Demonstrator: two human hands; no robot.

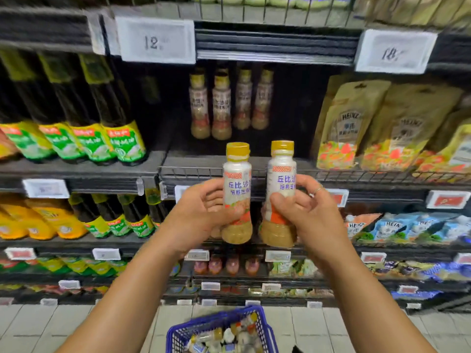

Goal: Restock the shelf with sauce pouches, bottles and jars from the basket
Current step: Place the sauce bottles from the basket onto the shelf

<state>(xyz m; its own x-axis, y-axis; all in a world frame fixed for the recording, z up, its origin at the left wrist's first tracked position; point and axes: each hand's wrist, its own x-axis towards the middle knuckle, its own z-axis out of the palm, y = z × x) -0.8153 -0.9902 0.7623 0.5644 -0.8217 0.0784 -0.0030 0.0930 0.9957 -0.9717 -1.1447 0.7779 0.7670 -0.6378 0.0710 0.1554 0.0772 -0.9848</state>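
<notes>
My left hand grips a sesame dressing bottle with a yellow cap, held upright. My right hand grips a second, matching dressing bottle right beside it. Both bottles are raised in front of the wire rail of a shelf bay. Deep in that bay stand several bottles of the same kind. The blue basket sits on the floor below my arms and holds several more bottles and jars.
Dark green-labelled bottles fill the shelf to the left. Tan Heinz pouches stand to the right. Price tags hang on the shelf edge above. Lower shelves carry more bottles and blue pouches.
</notes>
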